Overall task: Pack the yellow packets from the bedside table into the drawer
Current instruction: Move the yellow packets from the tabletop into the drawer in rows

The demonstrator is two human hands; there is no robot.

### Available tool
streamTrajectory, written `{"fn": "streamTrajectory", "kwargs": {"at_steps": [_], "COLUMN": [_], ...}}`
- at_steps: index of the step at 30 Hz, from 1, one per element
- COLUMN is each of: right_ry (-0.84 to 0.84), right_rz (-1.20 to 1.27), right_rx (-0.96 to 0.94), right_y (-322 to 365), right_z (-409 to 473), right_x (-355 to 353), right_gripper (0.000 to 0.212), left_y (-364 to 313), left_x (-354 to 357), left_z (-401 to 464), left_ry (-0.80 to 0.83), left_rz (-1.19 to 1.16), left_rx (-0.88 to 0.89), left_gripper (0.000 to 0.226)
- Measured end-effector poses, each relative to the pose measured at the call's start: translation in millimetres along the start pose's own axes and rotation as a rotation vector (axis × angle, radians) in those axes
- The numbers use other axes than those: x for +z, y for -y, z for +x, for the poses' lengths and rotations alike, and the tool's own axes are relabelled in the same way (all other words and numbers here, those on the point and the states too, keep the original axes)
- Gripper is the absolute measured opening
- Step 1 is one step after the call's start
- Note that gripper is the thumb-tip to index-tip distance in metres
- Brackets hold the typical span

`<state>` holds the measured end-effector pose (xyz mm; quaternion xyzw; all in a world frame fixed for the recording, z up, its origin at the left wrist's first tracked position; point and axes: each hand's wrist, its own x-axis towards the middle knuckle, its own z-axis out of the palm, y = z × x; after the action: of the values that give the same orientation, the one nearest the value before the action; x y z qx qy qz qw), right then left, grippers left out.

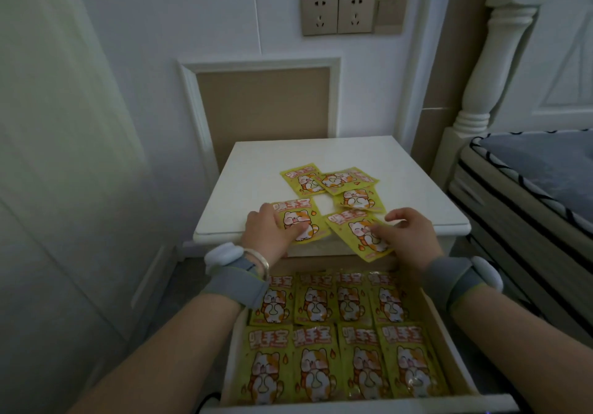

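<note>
Glossy yellow packets (301, 219) carry an orange-and-white cartoon cat and red lettering. The wooden bedside table (417, 195) is cream-white; grey fabric wristbands (236, 280) hold white pods.

The room is dim, with flat, greenish-grey light and only soft shadows. Wide-angle distortion bends straight lines toward the frame's left and right edges. Detail is slightly soft and noisy throughout.
</note>
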<state>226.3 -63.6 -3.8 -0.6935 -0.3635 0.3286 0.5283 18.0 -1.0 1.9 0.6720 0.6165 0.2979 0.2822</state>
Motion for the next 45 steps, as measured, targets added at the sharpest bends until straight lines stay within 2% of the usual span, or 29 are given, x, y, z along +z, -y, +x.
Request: {"fn": "streamTrajectory", "kwargs": {"at_steps": [3,6,9,11,13,16,20,22,25,27,30,33,40,45], "right_ry": [0.037,0.141,0.257,0.353,0.452,0.528,0.593,0.603,0.53,0.478,0.463,0.422,0.344,0.349], "right_rz": [0.013,0.092,0.13,0.273,0.427,0.418,0.206,0.122,0.125,0.019,-0.261,-0.376,-0.457,-0.484], "right_rx": [0.038,0.095,0.16,0.279,0.399,0.399,0.327,0.325,0.34,0.305,0.242,0.232,0.223,0.197], "right_y": [1,6,9,11,11,7,0,-5,-13,-21,-28,-36,-43,-48], "right_z": [-6,-13,-19,-22,-24,-22,-20,-20,-14,-8,-4,1,14,21], "right_x": [-3,-7,-12,-11,-10,-9,-14,-16,-22,-28,-36,-43,-49,-49], "right_gripper": [0.035,0.058,0.072,0.077,0.083,0.088,0.074,0.064,0.039,0.028,0.025,0.028,0.032,0.034], "left_y": [-4,-6,-8,-7,-8,-11,-11,-6,1,5,13,15,24,41], "left_x": [3,-1,-7,-11,-15,-23,-23,-16,-1,10,30,57,115,138], "left_z": [0,3,2,-3,-7,-12,-17,-18,-21,-24,-22,-21,-15,-11], "left_ry": [-0.021,0.006,0.047,0.123,0.182,0.295,0.504,0.55,0.601,0.637,0.642,0.653,0.55,0.651], "left_rz": [0.009,-0.065,-0.147,-0.235,-0.352,-0.531,-0.494,-0.435,-0.378,-0.285,-0.059,-0.039,-0.044,0.125], "left_rx": [0.015,0.038,0.042,-0.001,-0.041,-0.129,-0.172,-0.173,-0.175,-0.154,-0.091,-0.115,-0.071,-0.027], "left_gripper": [0.044,0.037,0.058,0.063,0.052,0.041,0.035,0.033,0.024,0.013,0.02,0.025,0.034,0.044]}}
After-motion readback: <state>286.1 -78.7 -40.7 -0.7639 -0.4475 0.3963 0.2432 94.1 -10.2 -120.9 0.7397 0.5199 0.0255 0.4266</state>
